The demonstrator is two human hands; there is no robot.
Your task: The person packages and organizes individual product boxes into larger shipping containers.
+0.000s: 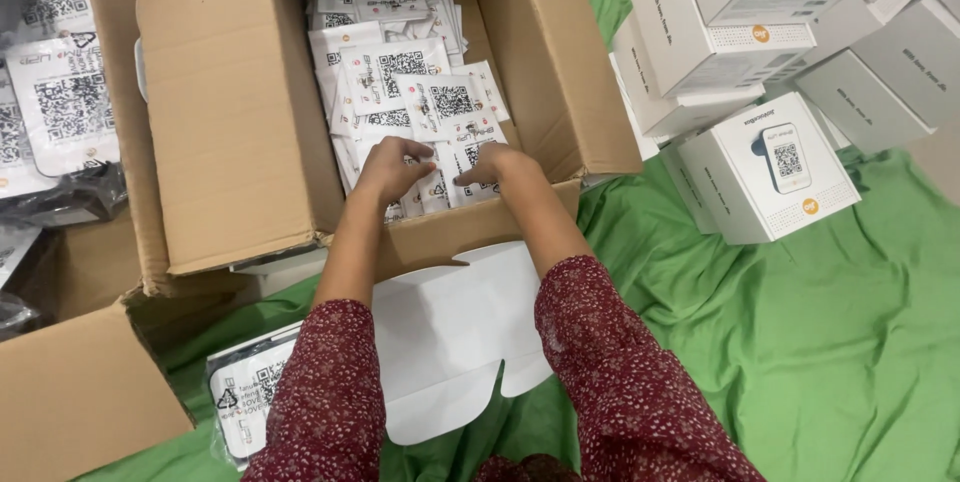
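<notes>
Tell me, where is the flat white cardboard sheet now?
The flat white cardboard sheet lies on the green cloth, between the person's sleeves, just in front of the open brown box.

Both hands — left hand [392, 170], right hand [492, 168] — rest on white packets [420, 92] inside a cardboard box [235, 112]. White boxes [770, 172] sit nearby on green cloth [800, 342].
</notes>
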